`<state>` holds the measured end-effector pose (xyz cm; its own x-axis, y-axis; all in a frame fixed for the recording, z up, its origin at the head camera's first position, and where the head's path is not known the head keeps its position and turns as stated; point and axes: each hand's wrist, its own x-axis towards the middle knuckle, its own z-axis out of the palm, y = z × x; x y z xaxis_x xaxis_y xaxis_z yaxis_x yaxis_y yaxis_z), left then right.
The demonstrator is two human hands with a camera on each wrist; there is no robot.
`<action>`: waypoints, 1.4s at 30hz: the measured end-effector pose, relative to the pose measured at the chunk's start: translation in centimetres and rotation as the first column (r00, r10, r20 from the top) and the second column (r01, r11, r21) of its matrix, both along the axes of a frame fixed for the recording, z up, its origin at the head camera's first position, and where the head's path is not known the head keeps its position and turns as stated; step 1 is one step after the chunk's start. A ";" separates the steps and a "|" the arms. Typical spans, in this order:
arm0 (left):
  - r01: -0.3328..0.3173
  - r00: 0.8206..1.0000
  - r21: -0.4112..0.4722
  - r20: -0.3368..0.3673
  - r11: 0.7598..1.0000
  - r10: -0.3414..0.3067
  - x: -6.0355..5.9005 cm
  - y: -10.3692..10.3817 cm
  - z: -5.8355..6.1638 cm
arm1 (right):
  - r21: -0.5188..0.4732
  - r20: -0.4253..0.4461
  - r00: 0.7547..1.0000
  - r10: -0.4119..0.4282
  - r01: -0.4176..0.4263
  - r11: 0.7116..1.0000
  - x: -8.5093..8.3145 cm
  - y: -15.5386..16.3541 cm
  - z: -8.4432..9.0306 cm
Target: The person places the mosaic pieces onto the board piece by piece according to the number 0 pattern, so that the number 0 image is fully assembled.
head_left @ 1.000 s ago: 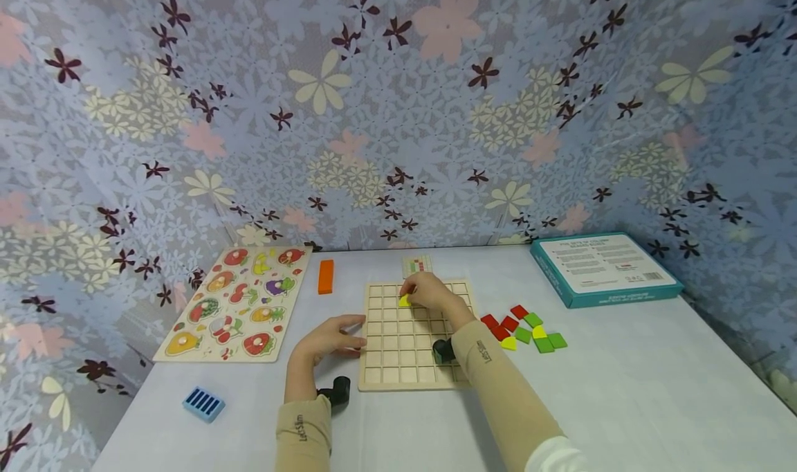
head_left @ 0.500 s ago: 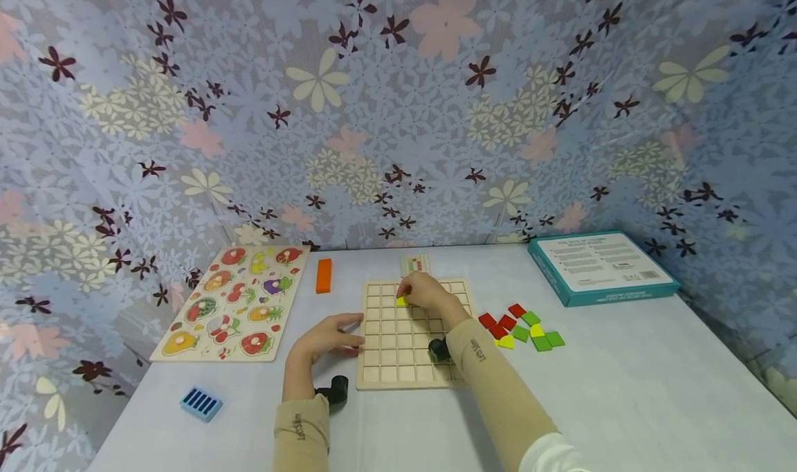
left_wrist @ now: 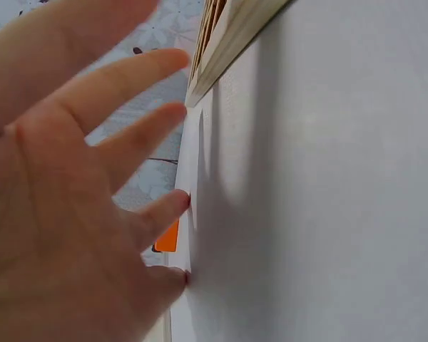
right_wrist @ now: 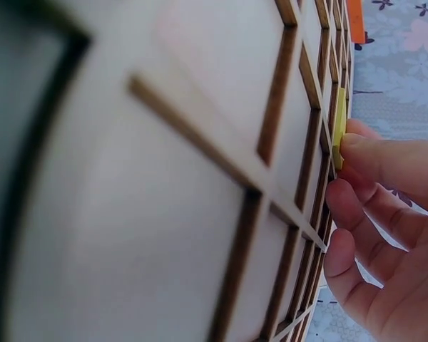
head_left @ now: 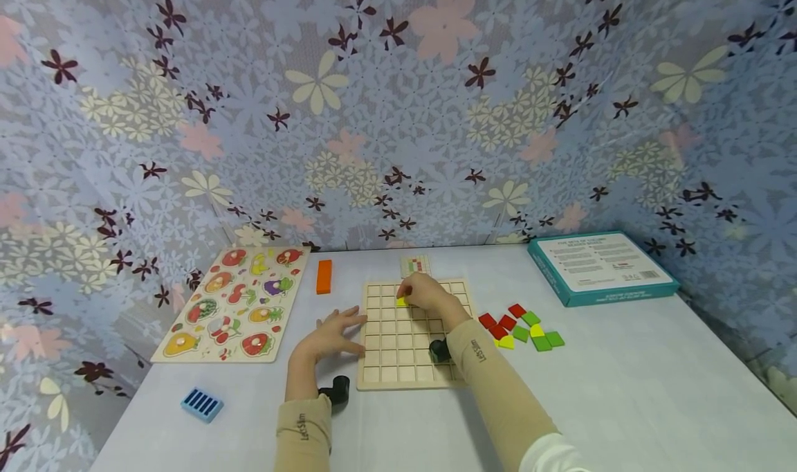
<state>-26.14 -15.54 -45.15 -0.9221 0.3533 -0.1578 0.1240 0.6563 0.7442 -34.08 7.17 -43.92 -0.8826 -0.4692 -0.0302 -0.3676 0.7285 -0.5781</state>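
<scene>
We see the right hand [head_left: 426, 295] reaching over the grid board [head_left: 398, 361] at frame centre, fingertips pressing one yellow tile [head_left: 402, 302] into an upper cell. The left hand [head_left: 330, 337], fingers spread, rests flat at the board's left edge. Right of the board we count nine loose tiles [head_left: 521, 327].

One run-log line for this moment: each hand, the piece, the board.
right hand: pinches yellow tile at grid board cell | left hand: fingers spread, at board's left edge | spare tiles: right of board
</scene>
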 end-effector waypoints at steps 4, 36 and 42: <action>0.021 1.000 -0.051 0.023 0.998 -0.020 0.2 0.0 0.0 | 0.000 -0.002 1.000 0.001 -0.001 1.000 0.0 0.1 -0.1; 0.021 0.998 -0.064 0.060 0.998 -0.017 0.3 0.2 0.1 | 0.042 -0.033 0.999 0.003 -0.002 0.999 0.2 0.3 0.4; 0.020 0.998 -0.062 0.065 0.998 -0.016 0.2 0.2 0.1 | 0.020 -0.034 0.999 0.005 -0.004 1.000 0.4 0.8 1.0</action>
<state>-25.92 -15.37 -45.02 -0.9027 0.3576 -0.2393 0.0892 0.6996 0.7089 -33.72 7.96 -42.95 -0.8813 -0.4725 -0.0089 -0.3901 0.7379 -0.5507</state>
